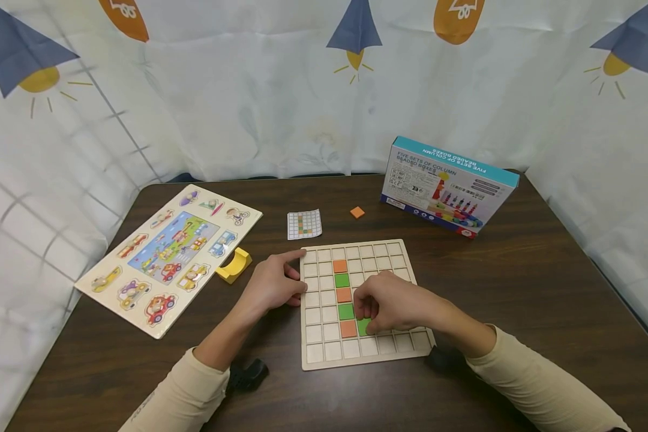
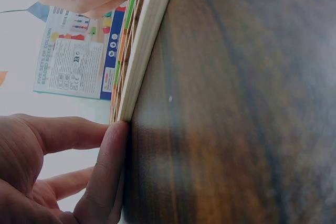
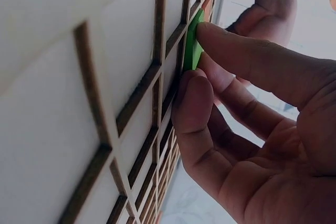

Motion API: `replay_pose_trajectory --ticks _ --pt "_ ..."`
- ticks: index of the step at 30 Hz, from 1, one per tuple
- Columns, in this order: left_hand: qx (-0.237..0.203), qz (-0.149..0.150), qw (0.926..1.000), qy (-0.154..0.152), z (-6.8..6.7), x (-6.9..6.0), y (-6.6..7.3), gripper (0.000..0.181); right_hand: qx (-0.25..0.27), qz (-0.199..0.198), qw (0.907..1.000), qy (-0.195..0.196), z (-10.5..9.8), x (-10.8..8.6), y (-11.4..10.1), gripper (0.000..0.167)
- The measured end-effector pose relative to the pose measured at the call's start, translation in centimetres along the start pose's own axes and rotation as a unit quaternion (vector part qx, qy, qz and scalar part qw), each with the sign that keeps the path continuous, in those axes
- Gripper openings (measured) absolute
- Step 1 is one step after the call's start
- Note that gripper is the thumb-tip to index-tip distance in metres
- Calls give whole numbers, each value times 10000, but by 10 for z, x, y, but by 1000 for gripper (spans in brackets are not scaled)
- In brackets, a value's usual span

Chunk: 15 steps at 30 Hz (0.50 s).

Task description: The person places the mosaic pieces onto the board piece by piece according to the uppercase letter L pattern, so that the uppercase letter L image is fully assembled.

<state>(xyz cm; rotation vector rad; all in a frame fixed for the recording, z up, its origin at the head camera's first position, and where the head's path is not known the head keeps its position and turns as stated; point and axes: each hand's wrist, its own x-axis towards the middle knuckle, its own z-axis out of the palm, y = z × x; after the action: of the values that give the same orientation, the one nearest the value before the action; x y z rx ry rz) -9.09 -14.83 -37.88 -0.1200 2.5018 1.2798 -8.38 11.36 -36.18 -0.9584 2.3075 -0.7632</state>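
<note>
A light wooden grid board (image 1: pixel 318 354) lies flat on the table, with orange tiles (image 1: pixel 339 266) and green tiles (image 1: pixel 342 280) in one column. My left hand (image 1: pixel 270 285) touches the board's left edge; in the left wrist view, the fairly straight fingers of the left hand (image 2: pixel 100 177) meet its side. To the right of that column, my right hand (image 1: pixel 391 303) pinches a green tile (image 1: pixel 363 326) at the board. The right wrist view shows the green tile (image 3: pixel 192 40) tilted slightly, between the right hand's thumb and fingertips.
A small pattern card (image 1: pixel 305 225) and a loose orange tile (image 1: pixel 357 212) lie beyond the board. A toy box (image 1: pixel 448 186) stands at the back right. A picture puzzle (image 1: pixel 194 210) rests at the left, beside a yellow curved block (image 1: pixel 234 266). Patterned curtains (image 1: pixel 281 90) hang behind the table.
</note>
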Motion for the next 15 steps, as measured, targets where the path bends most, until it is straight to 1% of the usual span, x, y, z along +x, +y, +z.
replay_pose_trajectory --ticks 15 --pt "8 31 10000 0 0 -1 -1 74 -104 -17 9999 102 1 -1 -3 22"
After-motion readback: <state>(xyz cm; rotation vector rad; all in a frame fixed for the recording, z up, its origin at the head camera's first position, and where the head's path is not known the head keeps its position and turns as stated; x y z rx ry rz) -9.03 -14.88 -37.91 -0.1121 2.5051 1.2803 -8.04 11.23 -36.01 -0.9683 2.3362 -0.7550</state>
